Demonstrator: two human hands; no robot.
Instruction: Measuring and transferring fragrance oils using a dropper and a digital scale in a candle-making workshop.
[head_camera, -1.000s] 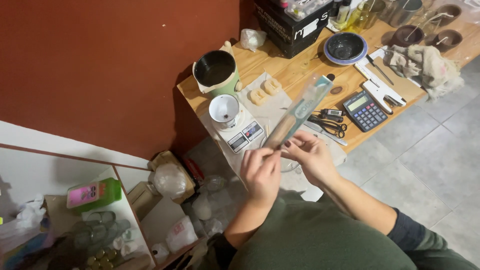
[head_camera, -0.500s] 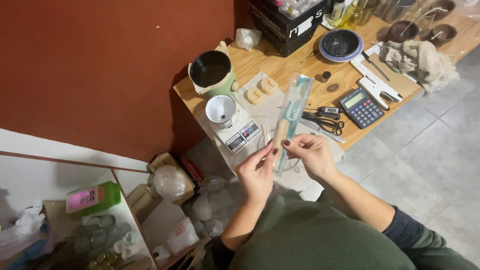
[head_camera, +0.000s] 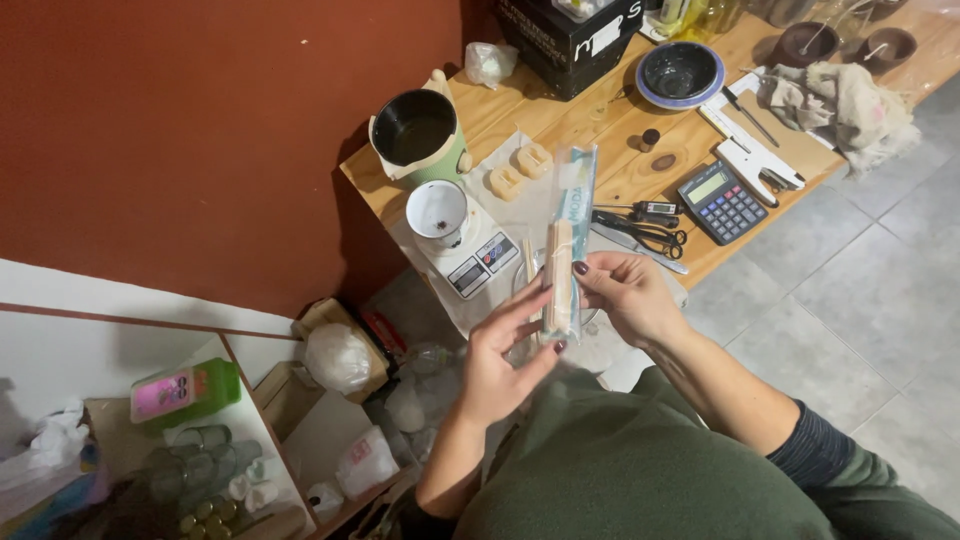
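Clear plastic sleeve of wooden sticks (head_camera: 562, 262) stands upright between both hands, above the counter (head_camera: 610, 150) edge. Right hand (head_camera: 628, 295) fingers pinch it; left hand (head_camera: 505, 360) fingers steady its base. Loosened, sticks could spill onto the scale (head_camera: 470, 255).

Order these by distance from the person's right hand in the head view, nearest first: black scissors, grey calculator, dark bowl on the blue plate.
From the right hand:
1. Black scissors, just beyond the fingers.
2. Grey calculator, farther right on the table.
3. Dark bowl, at the table's far side.
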